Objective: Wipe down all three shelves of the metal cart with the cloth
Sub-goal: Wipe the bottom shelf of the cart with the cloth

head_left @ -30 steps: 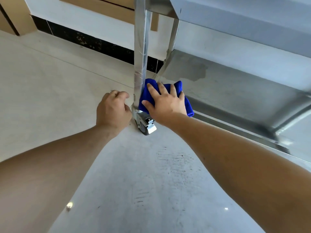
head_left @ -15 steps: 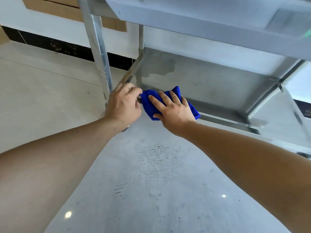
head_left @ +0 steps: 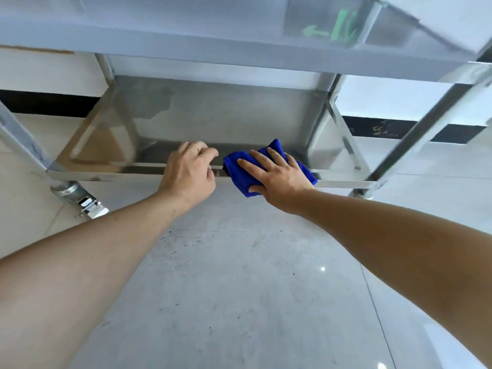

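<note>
Right hand: our right hand (head_left: 277,177) lies flat on the blue cloth (head_left: 241,170), fingers straight and spread, thumb along the cloth's lower edge, pressing it against the front rim of the bottom shelf (head_left: 213,113).
Left hand: our left hand (head_left: 189,169) rests on the same front rim just beside the cloth, fingers curled over the rim's edge and gripping it.
Cloth: folded, it drapes over the front rim right of the middle, part on the shelf surface and part hanging down the rim's outer face.
Bottom shelf: a metal tray with raised walls; a darker patch shows near its back left corner, and the left wall mirrors a brown shape.
Upper shelf: the shelf above (head_left: 239,27) crosses the top of the view, its underside reflecting a green sign (head_left: 338,27).
Cart frame: upright posts stand at the corners; a caster (head_left: 77,194) with a shiny brake tab sits under the front left corner, another caster (head_left: 363,194) under the front right.
Floor: pale glossy tiles (head_left: 226,302) with dark scuff marks lie below our arms.
</note>
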The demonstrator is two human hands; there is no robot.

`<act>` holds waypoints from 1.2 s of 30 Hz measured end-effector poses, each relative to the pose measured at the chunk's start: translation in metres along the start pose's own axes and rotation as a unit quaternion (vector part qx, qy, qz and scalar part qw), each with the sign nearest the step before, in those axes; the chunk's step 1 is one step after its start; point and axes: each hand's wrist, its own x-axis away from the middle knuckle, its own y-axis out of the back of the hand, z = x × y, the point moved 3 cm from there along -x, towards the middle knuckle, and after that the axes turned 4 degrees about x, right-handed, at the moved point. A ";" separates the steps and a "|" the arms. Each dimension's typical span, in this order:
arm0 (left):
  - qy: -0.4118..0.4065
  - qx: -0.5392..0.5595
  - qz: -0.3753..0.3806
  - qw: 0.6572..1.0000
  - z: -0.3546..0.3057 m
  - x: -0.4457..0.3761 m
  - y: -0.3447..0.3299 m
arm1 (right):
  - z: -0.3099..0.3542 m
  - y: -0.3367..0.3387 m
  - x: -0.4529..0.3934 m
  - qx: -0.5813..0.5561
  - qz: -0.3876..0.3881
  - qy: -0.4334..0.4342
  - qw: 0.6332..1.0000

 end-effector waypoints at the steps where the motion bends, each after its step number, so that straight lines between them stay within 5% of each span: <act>1: -0.006 0.005 -0.001 1.000 -0.012 -0.007 -0.008 | -0.014 -0.002 0.010 0.001 0.001 -0.010 1.000; 11: -0.064 0.075 0.021 0.995 -0.125 -0.048 -0.075 | -0.132 -0.015 0.096 0.000 0.008 -0.116 0.993; 19: -0.105 0.043 0.099 0.989 -0.144 -0.047 -0.083 | -0.127 -0.018 0.103 -0.045 0.004 -0.180 0.983; 27: -0.028 0.035 0.203 0.978 -0.164 -0.056 -0.009 | -0.100 0.042 0.117 -0.250 0.092 -0.313 0.912; 36: 0.004 -0.047 0.365 0.930 -0.207 -0.064 0.124 | -0.071 0.195 0.144 -0.301 0.155 -0.322 0.884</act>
